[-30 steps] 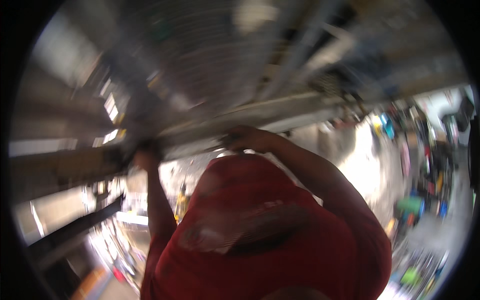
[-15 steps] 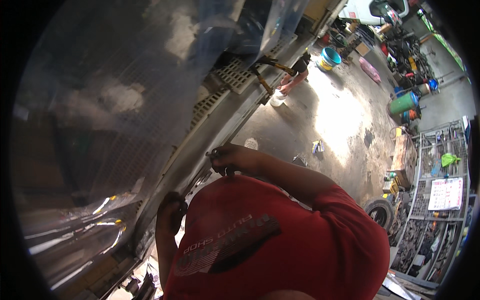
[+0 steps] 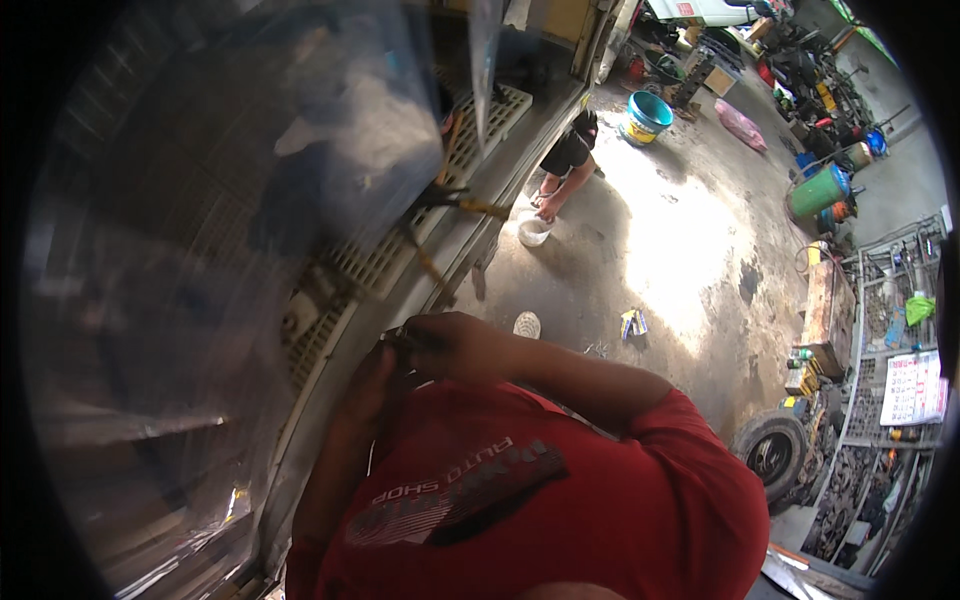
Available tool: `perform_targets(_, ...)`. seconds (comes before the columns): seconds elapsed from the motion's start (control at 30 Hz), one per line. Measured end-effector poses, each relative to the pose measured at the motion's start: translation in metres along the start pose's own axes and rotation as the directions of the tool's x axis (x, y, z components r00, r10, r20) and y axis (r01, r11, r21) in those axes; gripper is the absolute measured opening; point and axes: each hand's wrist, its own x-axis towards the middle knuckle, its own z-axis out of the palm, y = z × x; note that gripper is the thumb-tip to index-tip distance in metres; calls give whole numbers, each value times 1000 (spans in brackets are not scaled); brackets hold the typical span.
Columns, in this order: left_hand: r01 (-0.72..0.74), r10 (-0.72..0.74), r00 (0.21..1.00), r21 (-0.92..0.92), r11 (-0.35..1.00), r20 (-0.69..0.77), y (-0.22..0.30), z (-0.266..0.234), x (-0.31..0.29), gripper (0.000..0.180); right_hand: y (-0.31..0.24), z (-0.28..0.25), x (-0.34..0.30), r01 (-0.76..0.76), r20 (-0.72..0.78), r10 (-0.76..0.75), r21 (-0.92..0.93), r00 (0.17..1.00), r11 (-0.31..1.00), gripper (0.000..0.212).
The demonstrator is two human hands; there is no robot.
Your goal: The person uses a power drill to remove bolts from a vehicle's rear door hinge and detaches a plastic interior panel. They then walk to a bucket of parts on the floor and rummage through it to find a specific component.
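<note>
My left hand (image 3: 368, 378) and my right hand (image 3: 455, 346) come together in front of my red shirt, beside a metal ledge (image 3: 440, 243). The fingers of both are curled round a small dark thing (image 3: 397, 338) where they meet; its kind is too dark and blurred to make out. On the ledge just beyond lie tools with yellow-and-dark handles (image 3: 484, 208), resting by a pale slotted plastic grid (image 3: 505, 112). A hazy clear plastic sheet (image 3: 345, 150) hangs to the left.
Ahead, another person's hand (image 3: 546, 208) holds a whitish tub (image 3: 535, 231) low over the concrete floor. Beyond stand a blue bucket (image 3: 648, 117) and a pink sack (image 3: 740, 125). At right are a green cylinder (image 3: 818, 192), a tyre (image 3: 775, 452) and a metal rack (image 3: 868, 400).
My two hands, apart before, have come together, the left moving up to the right. The view has shifted a little, and more of the other person shows.
</note>
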Motion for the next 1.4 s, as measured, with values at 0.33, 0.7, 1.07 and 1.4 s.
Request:
perform_targets(0.33, 192, -191, 981, 93, 977, -19, -1, 162, 229, 40, 87, -216, -54, -172, -246, 218, 193, 944, 966, 29)
perform_targets(0.7, 158, -162, 987, 353, 922, -19, 21, 217, 393, 44, 110, -349, -109, -263, -411, 649, 676, 640, 688, 26)
perform_targets(1.07, 180, 452, 825, 917, 357, -338, 59, 160, 456, 40, 136, -487, -30, -362, -384, 560, 477, 734, 801, 32)
perform_targets(1.4, 329, 683, 724, 920, -211, -102, 61, 96, 511, 30, 175, -564, 80, -413, -309, 461, 208, 832, 886, 24)
